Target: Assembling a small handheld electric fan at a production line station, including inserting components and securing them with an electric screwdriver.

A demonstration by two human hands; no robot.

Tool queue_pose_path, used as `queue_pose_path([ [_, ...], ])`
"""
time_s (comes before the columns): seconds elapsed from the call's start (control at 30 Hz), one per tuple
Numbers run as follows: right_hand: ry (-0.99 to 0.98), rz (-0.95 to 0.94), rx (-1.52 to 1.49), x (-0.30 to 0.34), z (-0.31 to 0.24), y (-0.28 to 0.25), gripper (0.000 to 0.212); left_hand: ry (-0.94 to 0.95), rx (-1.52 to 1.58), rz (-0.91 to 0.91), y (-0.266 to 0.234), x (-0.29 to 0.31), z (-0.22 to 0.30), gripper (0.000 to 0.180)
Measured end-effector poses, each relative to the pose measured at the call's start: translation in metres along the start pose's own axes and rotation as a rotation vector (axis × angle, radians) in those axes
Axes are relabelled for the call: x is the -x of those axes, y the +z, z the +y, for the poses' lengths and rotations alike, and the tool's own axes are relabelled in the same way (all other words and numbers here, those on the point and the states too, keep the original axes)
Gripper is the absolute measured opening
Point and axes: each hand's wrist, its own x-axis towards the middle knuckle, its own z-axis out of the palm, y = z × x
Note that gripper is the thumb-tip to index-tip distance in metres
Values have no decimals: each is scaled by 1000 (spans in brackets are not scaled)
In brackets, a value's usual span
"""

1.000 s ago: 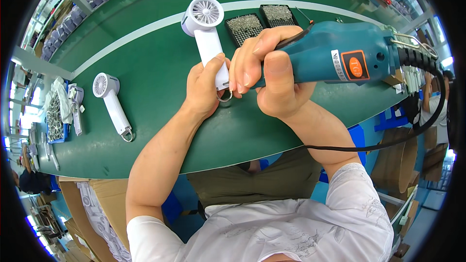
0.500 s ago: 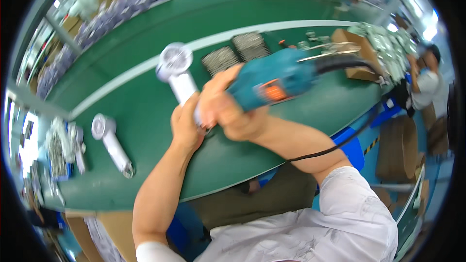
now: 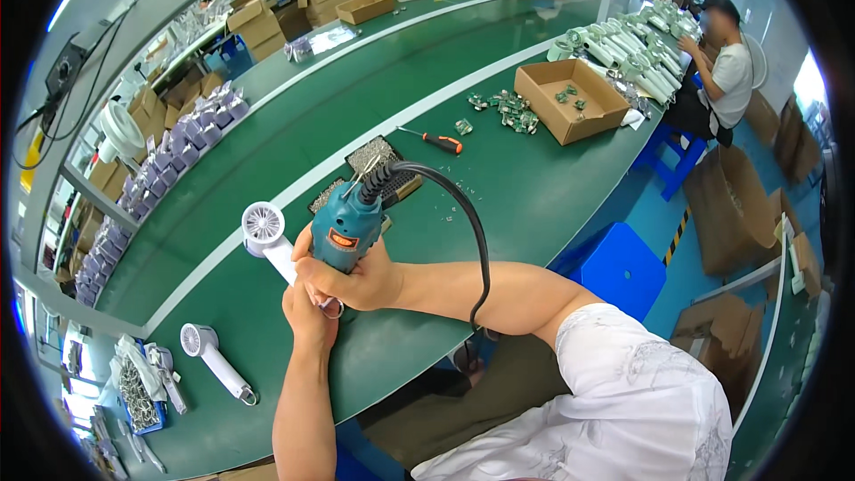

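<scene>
My left hand [image 3: 310,319] is closed around the handle of a white handheld fan [image 3: 264,224], whose round grille points up and away from me. In my right hand [image 3: 356,281] is a teal corded electric screwdriver [image 3: 343,223] with an orange patch. Its body stands upright above the fan handle, and the two hands touch. My fingers hide the driver's tip, so I cannot tell whether it meets the fan. A second white handheld fan [image 3: 214,361] lies on the green table to the left. Two dark trays of small screws [image 3: 372,156] sit just beyond the driver.
A red-and-black screwdriver [image 3: 443,142], small green circuit boards [image 3: 517,116] and a cardboard box [image 3: 570,102] lie farther right. Pale green fan housings [image 3: 623,49] are heaped near a seated co-worker [image 3: 726,71]. A blue tray of metal rings [image 3: 138,392] stands at left. The black cord [image 3: 481,249] crosses my right forearm.
The view has swung, so the table and surroundings appear shifted and sharper. The electric screwdriver has turned from lying sideways to upright over the fan handle. Both hands keep their holds.
</scene>
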Motion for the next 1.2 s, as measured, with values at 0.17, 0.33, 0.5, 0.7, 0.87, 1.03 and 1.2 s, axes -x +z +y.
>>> queue_pose_path([
  [0.17,-191,-75,-228,-16,-35,-19,21,65,-28,46,23,6,11,32],
  [0.33,118,160,37,-45,-66,-34,10,189,-587,170,0,23,29,34],
  [0.5,463,89,298,-59,-65,-51,23,317,-1412,273,7,64,55,38],
  [0.7,793,-264,472,-47,-36,-37,30,105,-1815,330,14,129,46,33],
  [0.87,988,-423,466,-27,-5,-37,33,193,-2014,352,22,156,32,30],
  [1.03,1004,-453,469,-22,0,-33,32,136,-2047,331,45,164,33,35],
  [1.2,1029,-500,496,-21,-9,-37,28,64,-2012,268,67,166,30,42],
])
